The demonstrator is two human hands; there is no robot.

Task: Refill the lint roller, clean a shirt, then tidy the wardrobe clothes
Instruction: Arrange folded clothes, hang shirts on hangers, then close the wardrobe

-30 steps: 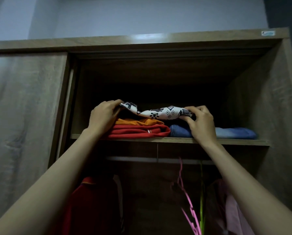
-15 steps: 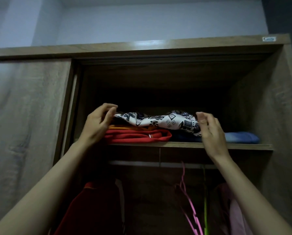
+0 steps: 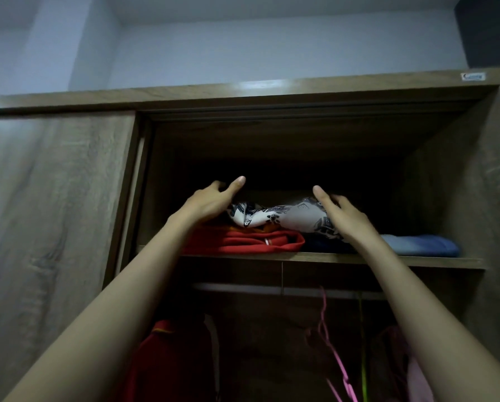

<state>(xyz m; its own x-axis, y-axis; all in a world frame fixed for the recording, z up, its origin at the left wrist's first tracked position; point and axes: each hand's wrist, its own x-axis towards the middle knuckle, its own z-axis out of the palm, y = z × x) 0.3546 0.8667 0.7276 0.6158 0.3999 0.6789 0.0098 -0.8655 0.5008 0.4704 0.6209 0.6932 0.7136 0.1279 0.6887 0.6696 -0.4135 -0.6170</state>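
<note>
1. Head view: the patterned garment, black on white, lies crumpled on the wardrobe shelf, atop a folded red garment.
2. The left grip sits at the garment's left end with fingers straight, holding nothing; contact cannot be told.
3. The right grip lies against its right end, fingers straight, clasping nothing.
4. Folded blue jeans lie further right on the shelf.

Bedroom: wardrobe of clothes
</note>
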